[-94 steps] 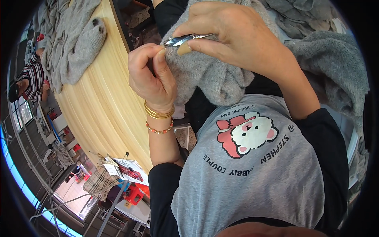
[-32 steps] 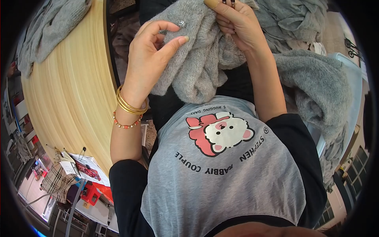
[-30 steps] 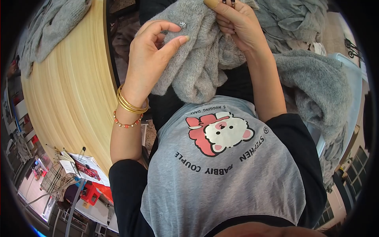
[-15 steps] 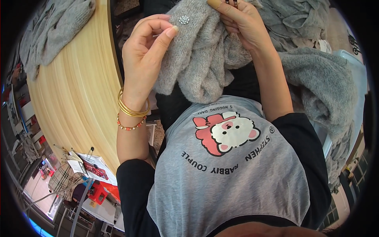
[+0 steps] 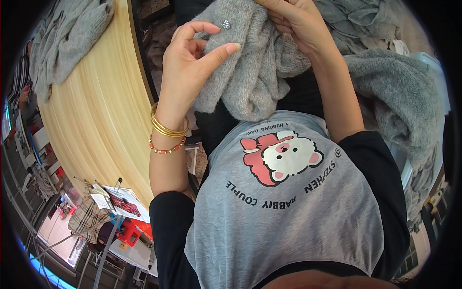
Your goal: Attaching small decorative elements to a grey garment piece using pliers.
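A grey fuzzy knit garment hangs bunched in front of me, over my dark-clothed lap. On its upper left part sits a round, sparkling button. My left hand is beside this button, thumb and index finger spread apart; the thumb tip lies against the knit just below it. The other fingers of that hand are curled and partly hidden. My right hand grips the garment's top right, its fingertips cut off by the upper edge of the picture.
A pale wooden table runs along my left, with another grey knit piece at its far end. Clipped papers stand at its near end. On my right, more grey knits lie over a pale bluish plastic bin.
My left thumb and index finger have spread wider apart beside the button. My right hand keeps its grip on the garment. The whole view has shifted slightly.
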`<state>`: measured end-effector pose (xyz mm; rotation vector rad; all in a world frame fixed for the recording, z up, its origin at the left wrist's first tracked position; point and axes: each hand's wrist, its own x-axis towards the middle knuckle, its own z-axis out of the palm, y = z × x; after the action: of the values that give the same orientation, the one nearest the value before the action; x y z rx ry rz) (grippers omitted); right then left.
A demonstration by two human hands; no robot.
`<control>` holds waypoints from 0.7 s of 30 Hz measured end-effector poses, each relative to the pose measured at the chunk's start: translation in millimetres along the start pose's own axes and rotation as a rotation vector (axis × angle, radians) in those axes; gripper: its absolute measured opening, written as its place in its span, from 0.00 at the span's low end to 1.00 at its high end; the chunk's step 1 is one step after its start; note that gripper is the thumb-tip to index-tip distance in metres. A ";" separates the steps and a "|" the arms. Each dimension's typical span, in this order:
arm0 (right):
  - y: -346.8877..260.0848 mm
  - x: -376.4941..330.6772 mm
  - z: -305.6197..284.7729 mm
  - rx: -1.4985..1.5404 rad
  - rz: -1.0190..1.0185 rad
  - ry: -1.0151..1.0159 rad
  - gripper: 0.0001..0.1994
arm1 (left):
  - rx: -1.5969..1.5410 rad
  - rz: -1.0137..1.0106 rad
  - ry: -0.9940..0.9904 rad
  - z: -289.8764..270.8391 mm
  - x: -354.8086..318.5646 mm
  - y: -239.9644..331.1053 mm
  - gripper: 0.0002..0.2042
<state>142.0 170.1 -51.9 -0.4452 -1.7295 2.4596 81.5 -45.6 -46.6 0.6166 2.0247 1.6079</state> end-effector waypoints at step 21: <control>0.3 -3.3 0.4 0.026 0.003 0.025 0.09 | 0.154 0.349 0.156 -2.0 5.1 -10.7 0.05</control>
<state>145.0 168.8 -51.4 -0.4742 -1.6861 2.4648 75.6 -46.3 -57.1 0.9744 2.2683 1.7495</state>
